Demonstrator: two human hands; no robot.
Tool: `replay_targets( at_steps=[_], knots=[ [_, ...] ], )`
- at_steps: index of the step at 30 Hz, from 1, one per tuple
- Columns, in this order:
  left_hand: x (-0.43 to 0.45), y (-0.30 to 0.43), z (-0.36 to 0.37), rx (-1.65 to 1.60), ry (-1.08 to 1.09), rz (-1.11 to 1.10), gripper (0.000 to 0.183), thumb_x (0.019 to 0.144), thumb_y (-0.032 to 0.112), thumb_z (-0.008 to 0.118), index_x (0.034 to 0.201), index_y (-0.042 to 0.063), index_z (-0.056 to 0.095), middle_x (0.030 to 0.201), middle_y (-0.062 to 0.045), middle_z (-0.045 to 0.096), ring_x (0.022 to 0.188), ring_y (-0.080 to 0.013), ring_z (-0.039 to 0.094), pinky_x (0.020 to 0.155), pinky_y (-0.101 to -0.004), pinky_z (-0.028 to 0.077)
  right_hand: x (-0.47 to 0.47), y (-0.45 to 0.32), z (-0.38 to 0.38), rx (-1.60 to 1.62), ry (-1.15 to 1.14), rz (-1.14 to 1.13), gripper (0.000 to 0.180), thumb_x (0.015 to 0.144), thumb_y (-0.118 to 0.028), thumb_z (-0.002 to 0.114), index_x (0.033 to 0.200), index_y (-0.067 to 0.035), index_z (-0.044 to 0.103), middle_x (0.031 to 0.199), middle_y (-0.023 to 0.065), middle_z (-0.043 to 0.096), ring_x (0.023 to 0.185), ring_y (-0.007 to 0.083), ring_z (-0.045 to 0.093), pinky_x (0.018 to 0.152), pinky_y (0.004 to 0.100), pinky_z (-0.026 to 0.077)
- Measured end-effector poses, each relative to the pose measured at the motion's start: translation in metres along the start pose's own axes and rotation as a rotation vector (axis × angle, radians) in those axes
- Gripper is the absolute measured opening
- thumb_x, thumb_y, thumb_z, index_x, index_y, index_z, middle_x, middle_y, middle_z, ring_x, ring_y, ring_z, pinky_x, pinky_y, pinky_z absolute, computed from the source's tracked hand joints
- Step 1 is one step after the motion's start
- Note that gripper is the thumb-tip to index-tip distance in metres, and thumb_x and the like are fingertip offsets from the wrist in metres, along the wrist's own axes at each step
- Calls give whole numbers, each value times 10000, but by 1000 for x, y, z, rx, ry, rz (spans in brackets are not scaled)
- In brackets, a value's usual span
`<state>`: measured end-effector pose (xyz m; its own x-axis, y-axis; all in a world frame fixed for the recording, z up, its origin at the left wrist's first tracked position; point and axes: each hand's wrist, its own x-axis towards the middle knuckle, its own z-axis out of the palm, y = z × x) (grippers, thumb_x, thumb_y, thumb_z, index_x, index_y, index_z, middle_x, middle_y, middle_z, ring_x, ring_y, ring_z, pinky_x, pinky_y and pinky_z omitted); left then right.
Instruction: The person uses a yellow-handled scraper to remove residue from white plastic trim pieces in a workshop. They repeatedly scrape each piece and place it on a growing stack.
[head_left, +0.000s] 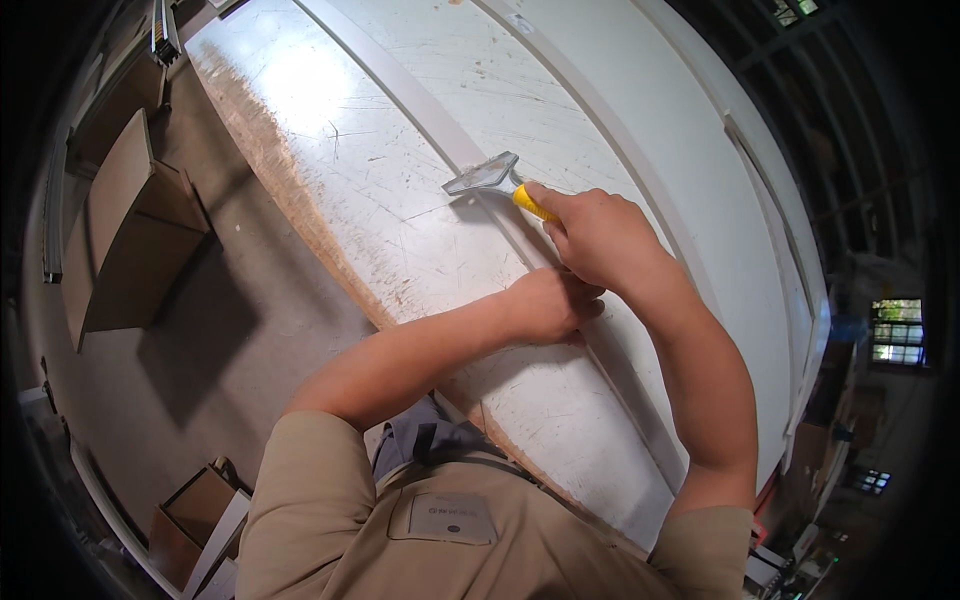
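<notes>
My right hand (604, 232) grips the yellow handle of a wide-blade scraper (484, 176). The scraper's metal head lies across a long, narrow white strip (420, 109), with small shavings at its blade. My left hand (551, 304) is closed around the same strip, nearer to my body and just below my right hand; its fingertips are partly hidden. The strip runs lengthwise over a scratched white tabletop (360, 187) whose near-left edge is worn down to brown board.
Another long pale strip (600, 127) and white panels (697, 150) lie to the right. Brown board cabinets (112, 232) stand on the floor at left, with another brown box (199, 502) at lower left. A window (898, 330) shows at far right.
</notes>
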<state>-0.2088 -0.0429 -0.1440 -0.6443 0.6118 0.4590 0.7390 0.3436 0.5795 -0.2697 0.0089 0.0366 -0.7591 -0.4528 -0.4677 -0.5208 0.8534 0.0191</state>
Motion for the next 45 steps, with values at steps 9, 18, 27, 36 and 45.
replay_targets(
  at_steps=[9, 18, 27, 36, 45],
  knots=[
    [7, 81, 78, 169, 205, 152, 196, 663, 249, 683, 698, 57, 674, 890, -44, 593, 933, -232, 561, 746, -339, 495, 7, -7, 9, -17, 111, -118, 377, 1006, -169, 523, 1373, -191, 609, 878, 132, 735, 800, 317, 722, 741, 453, 578],
    [0, 109, 55, -74, 86, 41, 145, 773, 161, 624, 833, 45, 685, 908, -70, 631, 1009, -282, 589, 907, -400, 513, 24, -26, -1, 41, 43, -107, 411, 995, -153, 520, 1396, -194, 600, 857, 120, 742, 785, 293, 726, 717, 424, 575],
    [-38, 37, -15, 38, 89, 97, 288, 817, 163, 651, 1059, 6, 651, 1059, -126, 608, 1066, -306, 592, 899, -407, 523, -76, 37, 15, 86, 178, -252, 503, 942, -165, 624, 1437, -234, 575, 773, 99, 638, 642, 322, 637, 596, 438, 511],
    [-40, 66, 23, -113, 20, 8, 184, 832, 151, 610, 948, 22, 669, 1006, -109, 655, 1051, -282, 605, 925, -361, 488, -116, 30, 64, 82, 80, -110, 561, 952, -201, 647, 1497, -253, 525, 772, 97, 585, 551, 316, 590, 523, 449, 491],
    [-24, 60, 37, 38, 284, 111, 138, 698, 151, 612, 695, 14, 632, 854, -101, 599, 874, -282, 578, 856, -369, 501, 20, -31, 11, 10, 163, -170, 510, 977, -161, 603, 1478, -241, 551, 798, 134, 665, 647, 331, 648, 656, 449, 540]
  ],
)
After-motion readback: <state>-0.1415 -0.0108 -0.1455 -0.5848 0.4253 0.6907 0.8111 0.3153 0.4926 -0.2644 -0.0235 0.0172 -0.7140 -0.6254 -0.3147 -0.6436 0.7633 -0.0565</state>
